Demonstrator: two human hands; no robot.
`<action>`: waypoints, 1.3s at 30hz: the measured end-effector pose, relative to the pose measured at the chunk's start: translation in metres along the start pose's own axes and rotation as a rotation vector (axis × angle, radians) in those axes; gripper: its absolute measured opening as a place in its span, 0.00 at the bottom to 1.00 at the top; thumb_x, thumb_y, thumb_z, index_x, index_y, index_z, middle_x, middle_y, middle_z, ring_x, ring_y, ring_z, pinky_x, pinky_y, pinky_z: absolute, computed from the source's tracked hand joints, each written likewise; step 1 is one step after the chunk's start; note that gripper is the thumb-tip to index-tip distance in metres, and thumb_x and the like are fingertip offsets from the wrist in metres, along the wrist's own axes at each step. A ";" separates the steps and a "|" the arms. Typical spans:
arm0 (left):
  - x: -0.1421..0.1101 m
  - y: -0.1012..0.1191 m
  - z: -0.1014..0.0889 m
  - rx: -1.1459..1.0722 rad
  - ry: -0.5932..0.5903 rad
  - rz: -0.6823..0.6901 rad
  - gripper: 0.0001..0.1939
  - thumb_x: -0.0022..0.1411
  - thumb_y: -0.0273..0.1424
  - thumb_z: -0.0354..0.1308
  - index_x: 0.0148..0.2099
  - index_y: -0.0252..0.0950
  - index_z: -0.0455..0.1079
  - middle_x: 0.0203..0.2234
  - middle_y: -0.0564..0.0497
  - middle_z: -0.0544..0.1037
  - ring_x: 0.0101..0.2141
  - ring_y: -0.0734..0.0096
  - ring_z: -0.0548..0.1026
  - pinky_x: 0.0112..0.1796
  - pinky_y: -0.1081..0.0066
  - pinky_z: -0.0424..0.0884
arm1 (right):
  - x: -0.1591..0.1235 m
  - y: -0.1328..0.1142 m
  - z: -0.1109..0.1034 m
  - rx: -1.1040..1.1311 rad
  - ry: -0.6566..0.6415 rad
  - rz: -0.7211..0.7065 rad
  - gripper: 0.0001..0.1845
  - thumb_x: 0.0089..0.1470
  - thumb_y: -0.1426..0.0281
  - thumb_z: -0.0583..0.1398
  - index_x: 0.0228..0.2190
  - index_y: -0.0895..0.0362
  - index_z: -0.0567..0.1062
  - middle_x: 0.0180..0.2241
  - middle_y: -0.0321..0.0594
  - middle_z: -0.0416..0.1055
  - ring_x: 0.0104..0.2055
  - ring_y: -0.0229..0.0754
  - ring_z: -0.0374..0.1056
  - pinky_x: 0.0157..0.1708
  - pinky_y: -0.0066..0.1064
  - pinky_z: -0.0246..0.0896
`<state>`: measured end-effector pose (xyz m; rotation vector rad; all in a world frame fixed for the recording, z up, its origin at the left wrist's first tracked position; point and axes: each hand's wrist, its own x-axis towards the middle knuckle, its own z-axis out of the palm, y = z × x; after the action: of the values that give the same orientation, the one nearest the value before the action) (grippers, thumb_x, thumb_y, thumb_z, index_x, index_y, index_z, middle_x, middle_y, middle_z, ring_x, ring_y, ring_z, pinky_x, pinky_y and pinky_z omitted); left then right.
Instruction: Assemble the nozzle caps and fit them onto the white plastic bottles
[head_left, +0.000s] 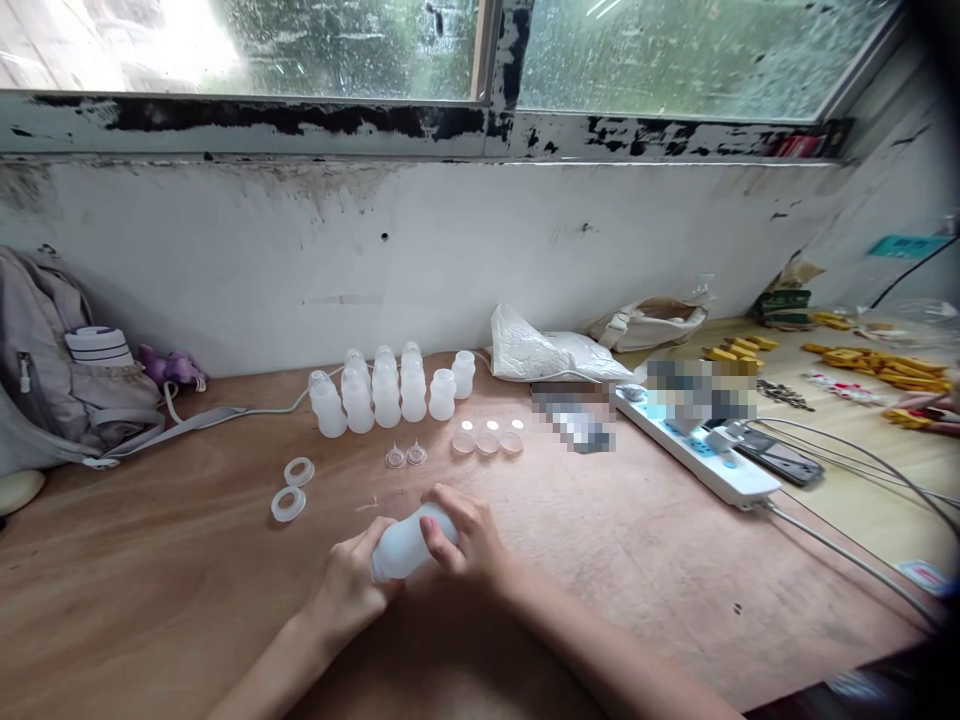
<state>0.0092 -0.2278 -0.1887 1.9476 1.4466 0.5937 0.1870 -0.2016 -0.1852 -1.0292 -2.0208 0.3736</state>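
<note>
Both my hands hold one translucent white plastic baby bottle [409, 545], tilted above the near part of the table. My left hand [349, 575] wraps round its lower left end, and my right hand [472, 540] grips the other end with the thumb laid along the side. Beyond them, several capped bottles [386, 390] stand in rows, with two open-topped bottles [442, 395] at their right. Two clear nipples [406, 456] lie in front of these. To the left are two ring collars [289, 503]. Three clear round caps [487, 442] with small white discs [492, 426] sit to the right.
A power strip [697, 450] with plugs and cables lies at the right, beside a phone [784, 458]. White plastic bags [555, 350] rest against the wall. A backpack [52, 350] stands at the left. Yellow parts [877, 365] lie on the far-right table, near another person's hand [937, 412].
</note>
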 end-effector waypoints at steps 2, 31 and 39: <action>-0.002 -0.003 0.002 -0.002 0.035 0.031 0.18 0.45 0.27 0.53 0.42 0.42 0.64 0.30 0.52 0.74 0.28 0.65 0.72 0.27 0.74 0.62 | -0.001 0.000 -0.001 0.009 0.003 -0.018 0.11 0.52 0.65 0.47 0.28 0.57 0.64 0.22 0.38 0.64 0.23 0.37 0.60 0.23 0.27 0.54; 0.010 -0.001 -0.003 -0.953 0.170 -0.251 0.22 0.56 0.47 0.49 0.39 0.31 0.66 0.28 0.49 0.73 0.28 0.69 0.70 0.29 0.74 0.65 | -0.008 -0.013 0.004 0.314 -0.260 -0.085 0.25 0.50 0.71 0.56 0.51 0.55 0.58 0.46 0.45 0.61 0.47 0.43 0.61 0.46 0.35 0.59; 0.011 0.006 -0.008 -1.059 0.180 -0.315 0.23 0.55 0.47 0.50 0.47 0.37 0.59 0.36 0.49 0.73 0.28 0.69 0.73 0.29 0.71 0.68 | 0.006 0.041 -0.005 -0.125 0.087 0.147 0.17 0.56 0.71 0.50 0.48 0.56 0.63 0.39 0.46 0.65 0.35 0.42 0.65 0.32 0.33 0.63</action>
<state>0.0109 -0.2163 -0.1795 0.8400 1.1237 1.1078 0.2102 -0.1719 -0.2023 -1.2543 -1.9162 0.2772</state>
